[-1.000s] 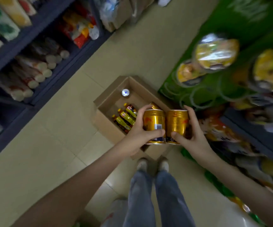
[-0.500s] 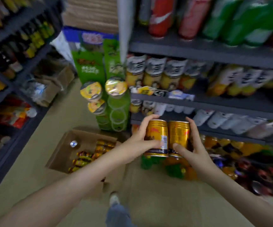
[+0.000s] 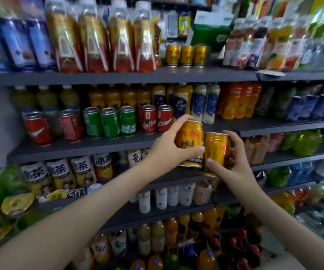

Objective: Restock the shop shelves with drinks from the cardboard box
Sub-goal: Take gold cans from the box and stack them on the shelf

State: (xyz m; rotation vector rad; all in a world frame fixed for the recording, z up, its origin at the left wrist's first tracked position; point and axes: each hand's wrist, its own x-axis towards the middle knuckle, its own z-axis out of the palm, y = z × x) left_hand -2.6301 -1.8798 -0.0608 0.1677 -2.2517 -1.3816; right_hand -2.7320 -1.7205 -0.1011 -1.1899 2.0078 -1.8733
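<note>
My left hand (image 3: 169, 147) grips a gold Red Bull can (image 3: 189, 139), held upright in front of the shelves. Beside it my right hand (image 3: 235, 162) grips a second gold can (image 3: 214, 149), slightly lower, the two cans touching side by side. Three matching gold cans (image 3: 186, 55) stand on the upper shelf (image 3: 206, 74), with bare shelf in front of them. The cardboard box is out of view.
Dark shelves (image 3: 79, 147) run across the whole view, packed with bottles and cans. Red and green cans (image 3: 108, 121) stand on the middle shelf left of my hands. Tall tea bottles (image 3: 99, 39) fill the upper shelf's left part. Bottles crowd the bottom rows.
My view has swung up from the box on the floor to the shelves. Both hands have lifted the two gold cans to middle-shelf height, still side by side.
</note>
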